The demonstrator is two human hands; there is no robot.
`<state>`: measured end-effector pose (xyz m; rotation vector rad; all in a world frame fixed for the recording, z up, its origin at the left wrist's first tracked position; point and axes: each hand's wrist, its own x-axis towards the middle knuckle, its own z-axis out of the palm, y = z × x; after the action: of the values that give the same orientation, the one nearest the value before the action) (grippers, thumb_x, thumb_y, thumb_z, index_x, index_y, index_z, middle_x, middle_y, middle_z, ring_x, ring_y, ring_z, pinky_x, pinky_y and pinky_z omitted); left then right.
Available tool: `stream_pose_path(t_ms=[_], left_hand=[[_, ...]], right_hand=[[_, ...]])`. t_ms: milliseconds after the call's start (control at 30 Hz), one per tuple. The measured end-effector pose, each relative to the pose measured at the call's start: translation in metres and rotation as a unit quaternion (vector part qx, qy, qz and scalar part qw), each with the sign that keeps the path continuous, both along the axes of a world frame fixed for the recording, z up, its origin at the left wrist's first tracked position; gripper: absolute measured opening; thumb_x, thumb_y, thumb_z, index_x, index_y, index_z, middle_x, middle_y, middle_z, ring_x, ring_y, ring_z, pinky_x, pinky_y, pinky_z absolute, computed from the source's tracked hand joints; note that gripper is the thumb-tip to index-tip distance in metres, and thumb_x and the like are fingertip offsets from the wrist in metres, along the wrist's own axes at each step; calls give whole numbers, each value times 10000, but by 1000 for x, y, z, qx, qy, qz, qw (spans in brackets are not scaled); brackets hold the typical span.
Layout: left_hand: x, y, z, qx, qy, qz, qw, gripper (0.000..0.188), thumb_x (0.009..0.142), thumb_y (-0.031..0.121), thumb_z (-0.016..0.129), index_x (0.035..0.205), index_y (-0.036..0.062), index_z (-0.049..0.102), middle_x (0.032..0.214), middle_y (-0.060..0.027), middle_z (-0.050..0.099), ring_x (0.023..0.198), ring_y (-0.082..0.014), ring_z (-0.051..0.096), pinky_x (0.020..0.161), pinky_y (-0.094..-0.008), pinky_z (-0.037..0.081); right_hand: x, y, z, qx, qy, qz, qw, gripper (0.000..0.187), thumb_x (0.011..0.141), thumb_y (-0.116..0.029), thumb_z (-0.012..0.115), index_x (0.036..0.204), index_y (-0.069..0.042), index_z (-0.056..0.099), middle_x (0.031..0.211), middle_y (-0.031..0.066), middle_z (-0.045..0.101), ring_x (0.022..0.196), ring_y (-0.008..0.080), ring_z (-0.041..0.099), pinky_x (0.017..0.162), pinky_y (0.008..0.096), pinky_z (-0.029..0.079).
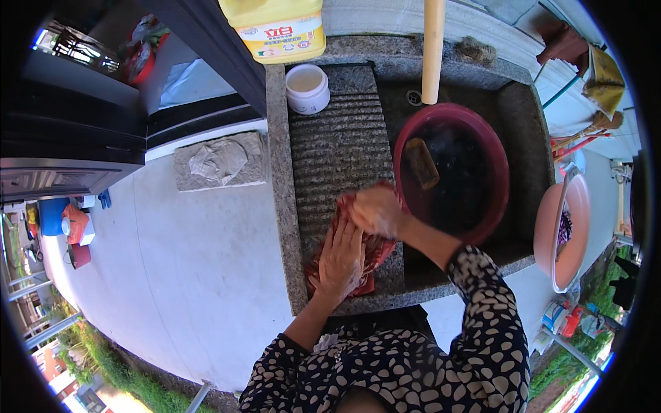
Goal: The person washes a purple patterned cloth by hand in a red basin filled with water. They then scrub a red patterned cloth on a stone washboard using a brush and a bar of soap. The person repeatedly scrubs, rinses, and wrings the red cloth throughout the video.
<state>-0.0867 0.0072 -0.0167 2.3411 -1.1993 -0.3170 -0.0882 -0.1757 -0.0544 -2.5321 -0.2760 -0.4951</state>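
Observation:
A wet red cloth (375, 256) lies bunched on the ridged stone washboard (341, 148) on the left side of the sink. My left hand (342, 260) lies flat on it with fingers stretched out, pressing it to the stone. Just beyond, my right hand (377, 212) is closed round a bunched part of the same cloth, slightly blurred. Both hands look wet and sudsy. To the right, a dark red basin (501, 165) of dark water sits in the sink, with a brown oblong block (421, 164), perhaps a scrubbing brush, inside its left edge.
A white tub (308, 89) stands at the washboard's far end, by a yellow detergent jug (279, 31). A pale pipe (432, 55) comes down over the basin. A pink basin (545, 234) stands right of the sink. A grey cloth (219, 162) lies on a stone slab at left.

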Motion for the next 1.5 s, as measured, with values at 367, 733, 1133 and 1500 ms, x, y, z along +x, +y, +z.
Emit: stream_pose_path(t_ms=[367, 733, 1133, 1500], left_hand=[[6, -12, 22, 14, 29, 39, 999, 554, 880, 294, 647, 1314, 6, 456, 1423, -187, 445, 1356, -341, 389, 1080, -469, 355], [-2, -20, 9, 48, -22, 32, 998, 438, 889, 223, 613, 1267, 37, 494, 1414, -160, 459, 1347, -326, 405, 1067, -473, 374], [-4, -17, 11, 16, 4, 68, 998, 490, 815, 224, 704, 1228, 41, 513, 1393, -157, 483, 1331, -352, 418, 1059, -486, 361], [-3, -12, 17, 43, -55, -90, 993, 405, 816, 197, 705, 1208, 255, 623, 1427, -107, 421, 1321, -333, 419, 1053, -574, 356]], right_hand=[[35, -15, -5, 93, 49, -300, 948, 231, 749, -306, 718, 678, -109, 620, 901, 40, 468, 933, 257, 449, 796, 437, 311], [61, -41, -21, -33, -12, -202, 979, 307, 832, -273, 675, 632, -89, 533, 692, 63, 492, 675, 276, 510, 627, 403, 403], [-8, 0, -8, 96, -22, -50, 994, 312, 815, -222, 674, 601, -79, 499, 645, 109, 516, 602, 302, 530, 545, 432, 422], [76, -32, -6, 21, -36, -115, 992, 273, 793, -396, 695, 777, -134, 622, 873, 36, 499, 874, 243, 504, 736, 428, 417]])
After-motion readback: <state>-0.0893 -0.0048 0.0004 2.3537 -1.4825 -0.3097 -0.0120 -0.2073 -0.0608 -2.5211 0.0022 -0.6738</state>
